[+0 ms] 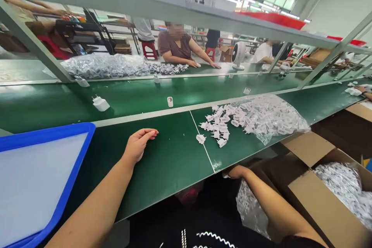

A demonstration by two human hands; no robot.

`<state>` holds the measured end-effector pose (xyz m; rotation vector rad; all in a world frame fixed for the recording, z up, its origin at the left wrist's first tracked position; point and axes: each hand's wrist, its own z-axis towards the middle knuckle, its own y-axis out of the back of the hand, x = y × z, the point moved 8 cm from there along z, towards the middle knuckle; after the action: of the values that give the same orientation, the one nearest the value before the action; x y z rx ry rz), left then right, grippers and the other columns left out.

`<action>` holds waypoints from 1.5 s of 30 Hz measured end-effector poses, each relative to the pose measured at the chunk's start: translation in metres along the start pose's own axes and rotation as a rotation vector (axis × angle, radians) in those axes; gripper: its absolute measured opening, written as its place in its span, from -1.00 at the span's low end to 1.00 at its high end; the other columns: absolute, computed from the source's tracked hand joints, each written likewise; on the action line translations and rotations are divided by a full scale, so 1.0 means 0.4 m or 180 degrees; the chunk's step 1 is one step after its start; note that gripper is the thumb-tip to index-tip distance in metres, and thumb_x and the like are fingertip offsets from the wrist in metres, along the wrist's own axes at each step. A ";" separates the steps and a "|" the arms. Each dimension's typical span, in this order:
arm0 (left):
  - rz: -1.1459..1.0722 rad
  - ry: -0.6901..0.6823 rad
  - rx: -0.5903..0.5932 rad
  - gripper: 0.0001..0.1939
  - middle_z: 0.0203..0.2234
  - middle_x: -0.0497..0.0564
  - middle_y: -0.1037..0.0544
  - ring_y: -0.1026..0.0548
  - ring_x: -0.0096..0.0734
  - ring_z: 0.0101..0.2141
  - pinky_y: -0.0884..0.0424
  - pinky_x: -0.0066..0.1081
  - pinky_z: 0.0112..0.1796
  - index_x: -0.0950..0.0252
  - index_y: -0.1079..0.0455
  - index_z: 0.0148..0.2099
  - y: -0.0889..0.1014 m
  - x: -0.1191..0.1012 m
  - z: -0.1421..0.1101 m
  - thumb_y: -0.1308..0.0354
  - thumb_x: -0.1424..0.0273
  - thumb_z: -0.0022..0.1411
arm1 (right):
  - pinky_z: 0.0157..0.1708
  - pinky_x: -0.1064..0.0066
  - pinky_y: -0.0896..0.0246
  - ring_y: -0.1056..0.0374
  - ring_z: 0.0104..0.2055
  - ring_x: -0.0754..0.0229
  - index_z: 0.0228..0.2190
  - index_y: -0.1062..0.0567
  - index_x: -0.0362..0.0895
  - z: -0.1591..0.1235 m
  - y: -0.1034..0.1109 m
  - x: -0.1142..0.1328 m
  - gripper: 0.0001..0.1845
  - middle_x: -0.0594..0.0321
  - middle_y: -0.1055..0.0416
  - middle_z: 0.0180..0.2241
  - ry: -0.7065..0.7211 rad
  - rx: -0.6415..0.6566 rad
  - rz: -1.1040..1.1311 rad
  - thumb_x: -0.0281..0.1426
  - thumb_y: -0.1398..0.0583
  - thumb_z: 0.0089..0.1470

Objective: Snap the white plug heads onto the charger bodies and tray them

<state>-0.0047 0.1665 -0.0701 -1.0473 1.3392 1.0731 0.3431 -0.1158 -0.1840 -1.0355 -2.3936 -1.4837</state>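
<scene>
My left hand (141,143) rests over the green work surface (171,155), thumb and fingers pressed together, with nothing showing between them. At the near edge of the surface, my right hand (236,171) is closed around a small white plastic piece (226,175); its fingertips are mostly hidden. A single white plug piece (200,138) lies by the white line, between my hands. To its right is a loose pile of white plug pieces (219,126), spilling from a clear plastic bag (276,116) full of them.
A blue-rimmed tray (74,162) sits at left. Beyond the pale divider, the green belt (130,99) carries a white plug adapter (100,103) and a white housing (170,102). An open cardboard box (322,193) with bagged white parts stands at right. A co-worker (177,46) sits opposite.
</scene>
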 end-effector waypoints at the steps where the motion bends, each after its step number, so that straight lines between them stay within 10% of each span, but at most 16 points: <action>1: 0.0020 -0.0002 -0.0029 -0.77 -0.20 0.05 -0.69 -0.67 -0.20 -0.11 -0.63 -0.12 0.05 0.34 -0.59 -0.15 0.000 -0.001 -0.003 -0.43 0.26 0.48 | 0.10 0.02 -0.63 -0.58 0.13 -0.04 0.21 -0.57 -0.11 -0.017 -0.033 -0.010 -0.56 0.06 -0.55 0.22 -0.0093 0.0207 0.0059 -0.16 -0.37 0.44; 6: 0.0155 0.0048 -0.0194 -0.80 -0.19 0.06 -0.70 -0.66 -0.20 -0.09 -0.62 -0.11 0.08 0.34 -0.60 -0.16 0.004 -0.009 -0.019 -0.44 0.30 0.44 | 0.22 -0.03 -0.55 -0.57 0.20 -0.06 0.11 -0.63 -0.15 -0.117 -0.129 0.011 -0.66 0.04 -0.60 0.20 -0.0265 0.0524 0.0472 -0.24 -0.38 0.42; 14: 0.0947 0.0549 -0.0536 -0.82 -0.15 0.06 -0.67 -0.66 -0.21 -0.13 -0.67 -0.13 -0.03 0.36 -0.60 -0.04 -0.027 -0.008 0.055 -0.42 0.33 0.50 | -0.29 0.36 -0.50 -0.63 -0.33 0.13 -0.07 -0.80 -0.11 -0.284 0.007 0.146 -0.69 0.14 -0.76 -0.29 0.0624 0.0790 0.1775 -0.21 -0.38 0.27; 21: 0.1422 0.0176 -0.1253 -0.34 0.33 0.35 -0.48 -0.39 0.25 0.37 -0.31 0.17 0.39 0.33 -0.48 0.24 -0.094 -0.063 0.228 -0.63 0.24 0.20 | 0.01 0.12 -0.53 -0.55 -0.03 -0.04 0.20 -0.69 -0.06 -0.141 0.258 0.341 -0.59 0.00 -0.69 -0.03 0.1555 -0.1360 0.0525 -0.37 -0.27 0.39; 25: 0.1518 0.0304 -0.1566 -0.15 0.37 0.55 -0.40 -0.15 0.60 0.46 -0.03 0.31 0.42 0.32 -0.47 0.16 -0.099 -0.071 0.301 -0.75 0.25 -0.12 | 0.26 -0.15 -0.45 -0.42 0.22 -0.24 0.26 -0.62 -0.18 -0.023 0.246 0.421 -0.44 -0.19 -0.57 0.19 0.1689 -0.1167 -0.0023 -0.60 -0.28 0.25; 31: 0.1251 0.0301 -0.1546 -0.75 0.04 0.28 -0.66 -0.41 0.34 0.32 -0.02 0.31 0.41 0.26 -0.51 -0.07 -0.081 -0.090 0.349 -0.44 0.33 0.27 | 0.30 -0.19 -0.41 -0.42 0.21 -0.19 0.06 -0.69 -0.10 0.054 0.237 0.429 -0.62 -0.07 -0.58 0.05 0.1648 -0.0945 0.0339 -0.59 -0.26 0.28; 37: 0.0429 0.0245 -0.0787 -0.64 0.01 0.11 -0.69 -0.61 0.03 0.16 -0.44 -0.08 0.32 0.25 -0.54 0.07 -0.120 -0.088 0.198 -0.37 0.31 0.24 | -0.12 0.18 -0.58 -0.64 -0.18 0.09 0.38 -0.39 -0.06 0.076 0.270 0.473 -0.39 0.07 -0.66 -0.08 0.1688 -0.0265 0.1805 0.03 0.02 0.60; 41: -0.0103 0.0588 0.0036 -0.44 -0.05 0.14 -0.73 -0.70 0.09 0.00 -0.64 -0.01 0.15 0.24 -0.62 0.04 -0.158 -0.051 -0.006 -0.50 0.04 0.07 | -0.44 0.39 -0.37 -0.46 -0.48 0.23 0.10 -0.60 -0.10 0.091 0.284 0.553 -0.18 0.16 -0.68 -0.33 0.1451 0.0694 0.3600 0.35 -0.29 0.25; 45: -0.0348 0.0822 0.0384 -0.26 -0.12 0.18 -0.76 -0.71 0.18 -0.07 -0.70 0.07 0.05 0.21 -0.67 -0.05 -0.157 -0.032 -0.125 -0.68 -0.11 -0.20 | -0.50 0.44 -0.27 -0.32 -0.54 0.33 0.04 -0.69 -0.09 0.113 0.296 0.626 -0.24 0.31 -0.61 -0.39 0.1448 0.0492 0.3423 0.25 -0.45 0.12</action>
<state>0.0467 0.1047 -0.0584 -1.1833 1.5129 0.7852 0.2381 0.0744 -0.0064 -1.3971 -1.2261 -0.9421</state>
